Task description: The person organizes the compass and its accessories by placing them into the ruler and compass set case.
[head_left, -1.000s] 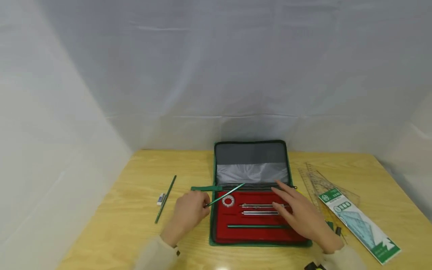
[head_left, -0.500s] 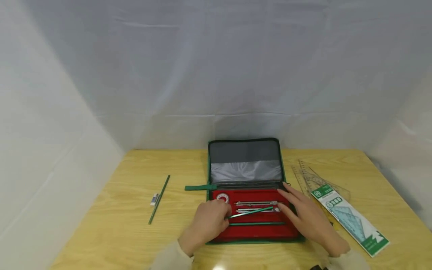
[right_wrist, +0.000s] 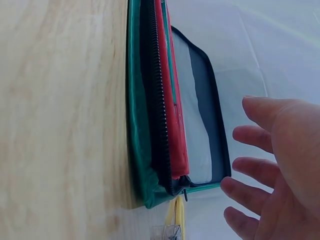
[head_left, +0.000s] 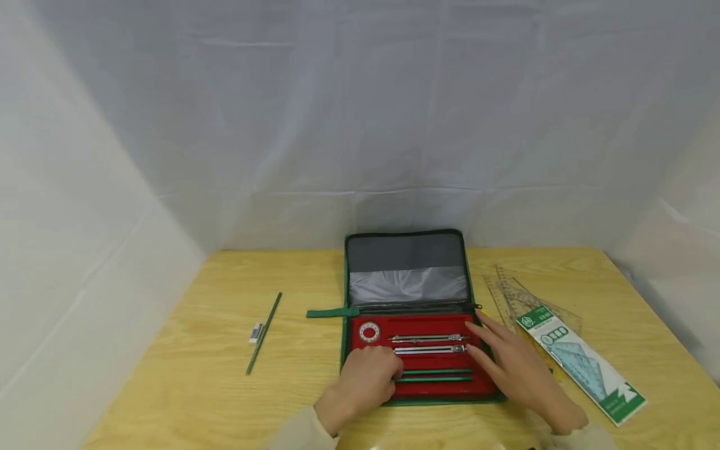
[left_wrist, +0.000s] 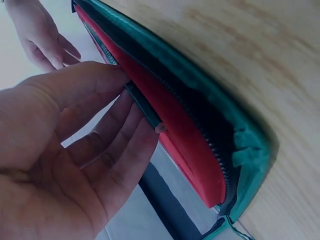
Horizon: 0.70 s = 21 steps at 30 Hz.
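Note:
A green zip case lies unfolded, its lid at the back and its red tray in front. My left hand is over the tray's left front, pinching a slim green pencil between thumb and fingertips. The pencil lies close along the red surface, beside another green pencil. Behind them are two metal drawing instruments and a white ring with a red centre. My right hand hovers at the tray's right end, fingers spread and holding nothing.
On the left of the wooden table, a green pencil lies against a small eraser. At right are clear rulers and a green-and-white packet. A green strap sticks out left from the case.
My left hand has carried the pencil rightward from beside the case, over the tray and down among its slots. The head view has shifted slightly; my right hand stays at the tray's right end.

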{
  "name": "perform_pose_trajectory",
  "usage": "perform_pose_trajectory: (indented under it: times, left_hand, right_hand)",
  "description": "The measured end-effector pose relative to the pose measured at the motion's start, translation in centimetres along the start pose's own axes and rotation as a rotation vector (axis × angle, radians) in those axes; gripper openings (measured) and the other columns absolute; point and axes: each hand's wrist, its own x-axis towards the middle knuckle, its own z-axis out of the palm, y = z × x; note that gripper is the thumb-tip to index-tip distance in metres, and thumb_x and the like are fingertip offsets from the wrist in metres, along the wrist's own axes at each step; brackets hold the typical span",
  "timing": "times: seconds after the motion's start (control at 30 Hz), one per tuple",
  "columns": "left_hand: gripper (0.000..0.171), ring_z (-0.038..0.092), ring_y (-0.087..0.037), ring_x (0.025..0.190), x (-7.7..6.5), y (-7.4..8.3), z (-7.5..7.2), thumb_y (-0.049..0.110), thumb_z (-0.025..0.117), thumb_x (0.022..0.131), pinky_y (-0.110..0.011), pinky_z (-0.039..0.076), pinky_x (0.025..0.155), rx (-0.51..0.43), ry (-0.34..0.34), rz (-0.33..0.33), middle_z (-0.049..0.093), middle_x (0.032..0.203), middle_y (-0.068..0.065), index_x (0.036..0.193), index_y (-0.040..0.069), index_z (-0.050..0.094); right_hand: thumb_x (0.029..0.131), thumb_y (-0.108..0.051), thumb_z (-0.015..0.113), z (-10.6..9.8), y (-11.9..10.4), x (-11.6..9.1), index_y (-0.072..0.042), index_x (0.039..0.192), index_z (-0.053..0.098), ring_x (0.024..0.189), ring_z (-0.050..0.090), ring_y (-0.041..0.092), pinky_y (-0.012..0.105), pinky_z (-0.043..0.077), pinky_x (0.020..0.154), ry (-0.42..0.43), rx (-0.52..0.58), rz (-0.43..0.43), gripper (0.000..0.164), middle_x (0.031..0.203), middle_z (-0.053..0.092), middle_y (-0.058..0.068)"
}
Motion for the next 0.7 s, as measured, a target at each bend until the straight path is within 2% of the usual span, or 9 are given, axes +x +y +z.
perform_pose_trajectory:
  times: [0.2, 0.33, 0.47, 0.7]
  left_hand:
    - [0.015, 0.058, -0.012, 0.063, 0.1, 0.0, 0.3, 0.006, 0.072, 0.071, -0.027, 0.042, 0.046, -0.002, 0.025, 0.008, 0.06, 0.072, 0.007, 0.074, 0.02, 0.07]
    - [0.012, 0.059, -0.012, 0.066, 0.1, -0.1, 0.3, 0.01, 0.076, 0.073, -0.028, 0.043, 0.048, -0.013, 0.027, 0.004, 0.059, 0.075, 0.007, 0.079, 0.02, 0.071]
    - [0.012, 0.06, -0.013, 0.068, -0.3, -0.6, 0.0, 0.017, 0.079, 0.073, -0.03, 0.045, 0.05, -0.006, 0.028, -0.006, 0.059, 0.077, 0.007, 0.08, 0.02, 0.071]
    - [0.013, 0.057, -0.013, 0.067, -1.6, -1.9, -0.6, 0.009, 0.079, 0.071, -0.028, 0.048, 0.058, -0.015, 0.05, -0.006, 0.058, 0.071, 0.004, 0.072, 0.015, 0.068]
  right_hand:
    - [0.097, -0.037, 0.055, 0.2, 0.2, -0.2, -0.009, 0.135, 0.054, 0.127, 0.042, 0.038, 0.058, 0.038, 0.095, -0.002, -0.001, -0.005, 0.047, 0.147, 0.038, 0.015]
    - [0.094, -0.034, 0.06, 0.3, 0.1, -0.5, -0.011, 0.131, 0.059, 0.125, 0.044, 0.038, 0.058, 0.038, 0.095, -0.002, -0.028, -0.026, 0.043, 0.144, 0.041, 0.015]
    - [0.089, -0.029, 0.068, 0.4, 0.0, -0.7, -0.014, 0.124, 0.065, 0.125, 0.046, 0.036, 0.056, 0.04, 0.095, 0.004, -0.033, -0.08, 0.038, 0.141, 0.046, 0.013]
    - [0.084, -0.024, 0.074, 0.4, -0.4, -0.9, -0.023, 0.107, 0.072, 0.118, 0.052, 0.029, 0.046, 0.049, 0.086, -0.029, 0.002, -0.178, 0.024, 0.132, 0.055, 0.007]
